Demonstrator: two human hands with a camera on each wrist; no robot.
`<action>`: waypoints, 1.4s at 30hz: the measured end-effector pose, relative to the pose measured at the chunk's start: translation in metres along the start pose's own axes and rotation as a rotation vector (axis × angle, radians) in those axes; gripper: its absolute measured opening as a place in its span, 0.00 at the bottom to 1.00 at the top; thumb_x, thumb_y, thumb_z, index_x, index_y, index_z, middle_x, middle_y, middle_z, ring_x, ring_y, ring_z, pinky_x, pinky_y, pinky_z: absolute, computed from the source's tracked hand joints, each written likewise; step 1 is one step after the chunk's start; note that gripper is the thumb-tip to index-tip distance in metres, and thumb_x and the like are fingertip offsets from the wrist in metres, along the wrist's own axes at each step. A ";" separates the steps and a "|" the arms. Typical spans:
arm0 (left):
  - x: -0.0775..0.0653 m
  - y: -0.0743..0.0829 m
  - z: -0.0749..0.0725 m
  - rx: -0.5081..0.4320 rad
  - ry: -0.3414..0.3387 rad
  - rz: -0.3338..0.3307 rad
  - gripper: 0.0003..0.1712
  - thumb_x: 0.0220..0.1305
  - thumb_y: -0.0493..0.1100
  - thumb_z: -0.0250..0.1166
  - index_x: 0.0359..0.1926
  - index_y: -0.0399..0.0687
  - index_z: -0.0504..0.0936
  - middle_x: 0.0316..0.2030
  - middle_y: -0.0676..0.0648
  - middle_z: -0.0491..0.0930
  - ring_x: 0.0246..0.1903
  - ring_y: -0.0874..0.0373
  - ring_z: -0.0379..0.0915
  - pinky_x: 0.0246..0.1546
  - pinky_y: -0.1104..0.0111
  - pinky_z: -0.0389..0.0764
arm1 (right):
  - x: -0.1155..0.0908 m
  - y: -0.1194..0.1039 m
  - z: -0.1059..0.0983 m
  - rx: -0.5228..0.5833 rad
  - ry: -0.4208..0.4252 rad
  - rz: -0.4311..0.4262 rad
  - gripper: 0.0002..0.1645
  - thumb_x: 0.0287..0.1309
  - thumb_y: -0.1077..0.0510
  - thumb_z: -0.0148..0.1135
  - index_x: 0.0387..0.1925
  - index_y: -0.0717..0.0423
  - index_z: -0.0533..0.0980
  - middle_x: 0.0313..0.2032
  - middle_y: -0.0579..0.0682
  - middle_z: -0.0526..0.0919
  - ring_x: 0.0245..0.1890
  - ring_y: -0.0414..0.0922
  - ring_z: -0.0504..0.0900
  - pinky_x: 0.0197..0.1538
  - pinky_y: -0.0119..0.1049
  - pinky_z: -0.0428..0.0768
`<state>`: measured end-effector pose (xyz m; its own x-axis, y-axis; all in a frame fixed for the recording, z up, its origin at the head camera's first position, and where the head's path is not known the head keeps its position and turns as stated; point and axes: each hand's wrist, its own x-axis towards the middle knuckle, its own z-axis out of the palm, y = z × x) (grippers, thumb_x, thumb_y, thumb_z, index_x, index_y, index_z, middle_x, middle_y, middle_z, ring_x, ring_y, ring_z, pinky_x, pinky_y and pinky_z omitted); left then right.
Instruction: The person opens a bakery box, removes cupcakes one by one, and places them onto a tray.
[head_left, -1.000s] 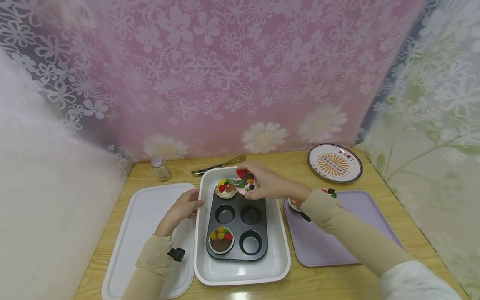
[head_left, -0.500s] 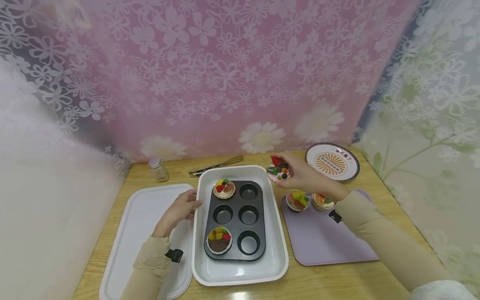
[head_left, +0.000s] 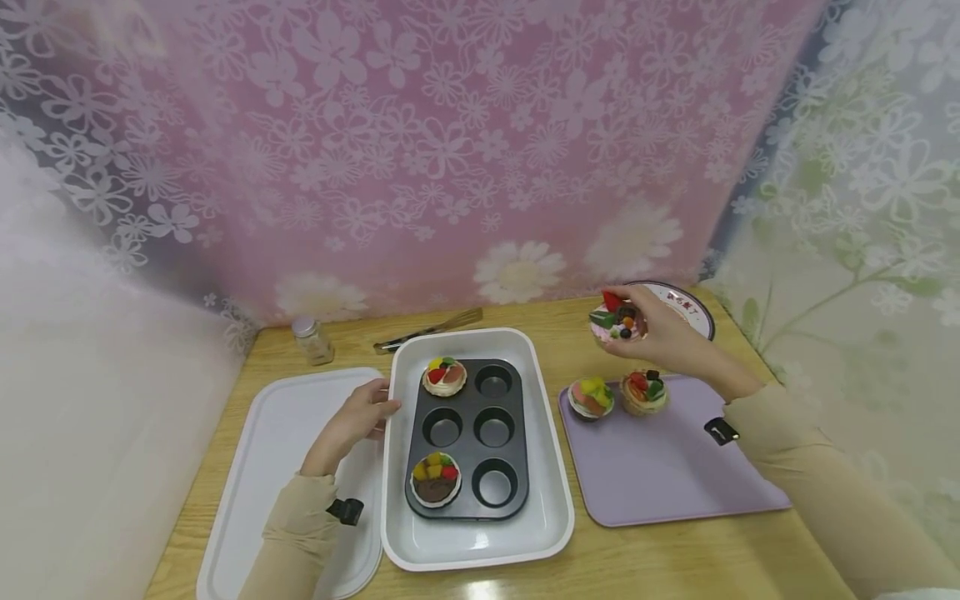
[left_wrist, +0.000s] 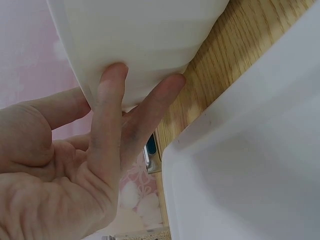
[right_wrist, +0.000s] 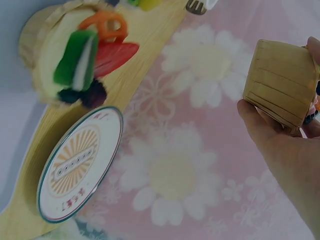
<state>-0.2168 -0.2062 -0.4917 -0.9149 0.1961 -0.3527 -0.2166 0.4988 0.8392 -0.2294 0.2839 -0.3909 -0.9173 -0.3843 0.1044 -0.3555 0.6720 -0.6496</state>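
The right hand (head_left: pixel 663 333) pinches the pink-topped cupcake (head_left: pixel 617 322) near the purple tray (head_left: pixel 667 467), well right of the muffin tin (head_left: pixel 468 454); the left hand (head_left: pixel 358 415) holds the white dish (head_left: pixel 543 525).

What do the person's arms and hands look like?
Left hand and right hand: bare, no gloves. Both arms: long beige sleeves, wrinkled near the wrists; left sleeve, right sleeve. Small black block at each wrist: left block, right block.

Soft, even lt; glare spots on wht tray (head_left: pixel 480 542), table (head_left: pixel 483 590).
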 end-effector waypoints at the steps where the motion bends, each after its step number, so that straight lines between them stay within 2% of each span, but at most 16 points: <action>1: 0.000 0.000 0.000 0.002 0.000 -0.001 0.28 0.79 0.41 0.59 0.74 0.37 0.67 0.67 0.28 0.76 0.45 0.45 0.88 0.39 0.59 0.89 | -0.003 0.002 -0.003 0.003 0.019 -0.005 0.50 0.66 0.51 0.74 0.80 0.58 0.57 0.65 0.59 0.71 0.41 0.45 0.72 0.39 0.32 0.77; 7: 0.000 0.000 0.000 0.003 -0.001 -0.016 0.28 0.79 0.41 0.59 0.74 0.38 0.68 0.68 0.29 0.75 0.46 0.45 0.88 0.39 0.58 0.89 | -0.019 0.021 -0.013 0.025 0.108 -0.037 0.47 0.63 0.60 0.75 0.78 0.56 0.62 0.65 0.61 0.71 0.42 0.38 0.72 0.37 0.28 0.76; 11: 0.001 0.001 0.000 0.001 -0.003 -0.011 0.28 0.79 0.41 0.58 0.74 0.37 0.67 0.68 0.28 0.75 0.46 0.45 0.88 0.39 0.58 0.90 | -0.032 0.033 -0.019 0.011 0.108 0.039 0.50 0.64 0.57 0.75 0.80 0.56 0.58 0.66 0.62 0.69 0.46 0.37 0.68 0.40 0.26 0.72; 14: 0.001 0.001 0.001 0.003 -0.005 -0.015 0.28 0.79 0.41 0.58 0.75 0.37 0.67 0.68 0.28 0.74 0.46 0.44 0.88 0.39 0.58 0.90 | -0.042 0.045 -0.021 0.013 0.124 0.091 0.53 0.63 0.56 0.76 0.80 0.60 0.56 0.65 0.64 0.69 0.46 0.34 0.68 0.41 0.23 0.71; 19: 0.001 0.001 0.002 0.005 -0.013 -0.017 0.28 0.79 0.41 0.59 0.74 0.37 0.67 0.69 0.28 0.74 0.47 0.44 0.88 0.39 0.58 0.90 | -0.057 0.066 -0.022 0.066 0.167 0.119 0.53 0.62 0.61 0.75 0.79 0.66 0.55 0.63 0.66 0.68 0.43 0.28 0.71 0.40 0.19 0.75; 25: 0.002 0.000 0.001 0.004 -0.011 -0.013 0.29 0.79 0.42 0.59 0.75 0.38 0.67 0.68 0.28 0.75 0.46 0.46 0.88 0.40 0.59 0.90 | -0.069 0.084 -0.026 0.020 0.175 0.138 0.49 0.64 0.60 0.74 0.77 0.68 0.57 0.59 0.66 0.70 0.40 0.30 0.71 0.38 0.22 0.76; 35: 0.003 -0.004 -0.001 -0.002 -0.010 -0.021 0.29 0.79 0.42 0.59 0.75 0.39 0.67 0.68 0.29 0.75 0.45 0.48 0.88 0.39 0.61 0.89 | -0.082 0.123 -0.013 0.033 0.170 0.176 0.46 0.62 0.61 0.75 0.73 0.69 0.59 0.58 0.62 0.71 0.39 0.29 0.70 0.37 0.24 0.75; 42: 0.003 -0.003 0.000 -0.004 -0.005 -0.015 0.29 0.79 0.42 0.59 0.75 0.39 0.66 0.69 0.29 0.75 0.46 0.46 0.88 0.41 0.59 0.90 | -0.088 0.136 -0.004 0.046 0.148 0.209 0.47 0.61 0.60 0.76 0.70 0.72 0.59 0.57 0.65 0.72 0.40 0.30 0.73 0.38 0.23 0.76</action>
<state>-0.2186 -0.2072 -0.4951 -0.9098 0.1932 -0.3674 -0.2316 0.4984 0.8355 -0.1980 0.4117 -0.4857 -0.9874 -0.1410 0.0716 -0.1503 0.6960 -0.7022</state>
